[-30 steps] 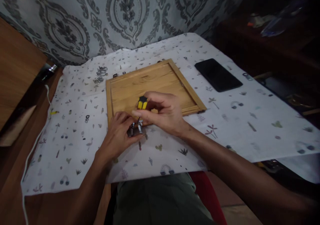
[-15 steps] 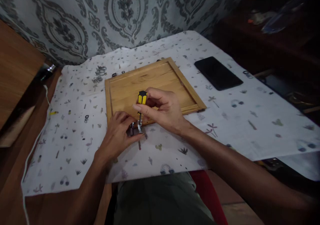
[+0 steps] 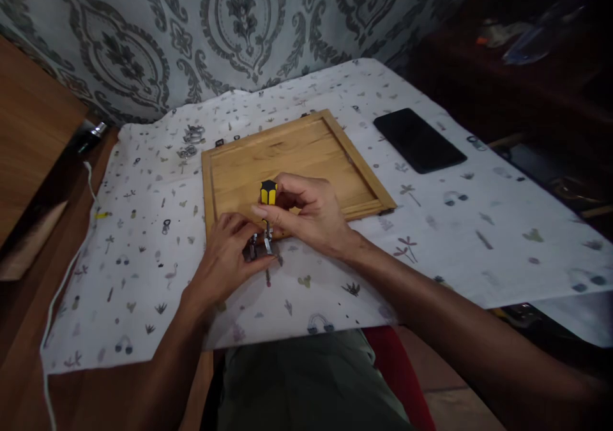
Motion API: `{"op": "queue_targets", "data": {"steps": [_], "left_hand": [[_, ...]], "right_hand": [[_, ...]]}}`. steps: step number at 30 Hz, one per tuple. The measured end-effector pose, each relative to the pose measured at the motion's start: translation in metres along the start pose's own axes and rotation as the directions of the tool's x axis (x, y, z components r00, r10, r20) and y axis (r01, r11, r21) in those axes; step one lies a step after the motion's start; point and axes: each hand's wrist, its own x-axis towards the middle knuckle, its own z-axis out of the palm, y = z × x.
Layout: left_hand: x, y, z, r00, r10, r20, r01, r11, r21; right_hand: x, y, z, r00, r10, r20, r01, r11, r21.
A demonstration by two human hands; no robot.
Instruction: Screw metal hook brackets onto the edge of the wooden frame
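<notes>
My right hand [image 3: 311,214] grips a yellow and black screwdriver [image 3: 269,193] by its handle, holding it nearly upright with the shaft pointing down. Its tip meets a small shiny metal piece [image 3: 267,246] at the front edge of a framed wooden panel [image 3: 287,156]. From the left, my left hand [image 3: 230,249] pinches that metal piece between thumb and fingers. The exact contact of the tip is too small to make out. The panel lies flat on a patterned white cloth [image 3: 335,297].
A black phone [image 3: 419,140] lies right of the panel. Small metal parts [image 3: 191,140] sit on the cloth at the back left. A white cable [image 3: 67,278] runs along the left table edge. A wooden cabinet [image 3: 33,137] stands at the left.
My right hand and the screwdriver handle have shifted slightly down and to the left, and the handle leans a little differently. My left hand stays on the metal piece.
</notes>
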Motion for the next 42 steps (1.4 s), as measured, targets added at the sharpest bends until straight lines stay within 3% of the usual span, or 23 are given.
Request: {"op": "queue_targets", "data": {"steps": [25, 31, 34, 39, 42], "left_hand": [[-0.001, -0.001, -0.001, 1.0, 0.016, -0.002, -0.016, 1.0, -0.02], [0.001, 0.0, -0.002, 1.0, 0.006, -0.003, -0.006, 1.0, -0.016], [0.001, 0.001, -0.002, 1.0, 0.008, 0.003, -0.008, 1.0, -0.013], [0.0, 0.0, -0.002, 1.0, 0.004, 0.018, -0.004, 1.0, 0.002], [0.0, 0.0, -0.002, 0.999, -0.014, 0.029, 0.014, 1.0, -0.003]], "right_hand": [[0.003, -0.004, -0.009, 0.985, -0.092, 0.143, 0.113, 0.983, -0.146], [0.002, -0.004, -0.009, 0.987, -0.053, 0.152, 0.071, 0.99, -0.12], [0.001, -0.008, -0.007, 0.995, -0.045, 0.093, 0.053, 0.995, -0.079], [0.002, -0.016, -0.006, 0.986, -0.017, -0.164, 0.021, 1.0, 0.021], [0.002, -0.014, -0.006, 0.991, -0.009, -0.137, 0.015, 0.999, 0.045]]}}
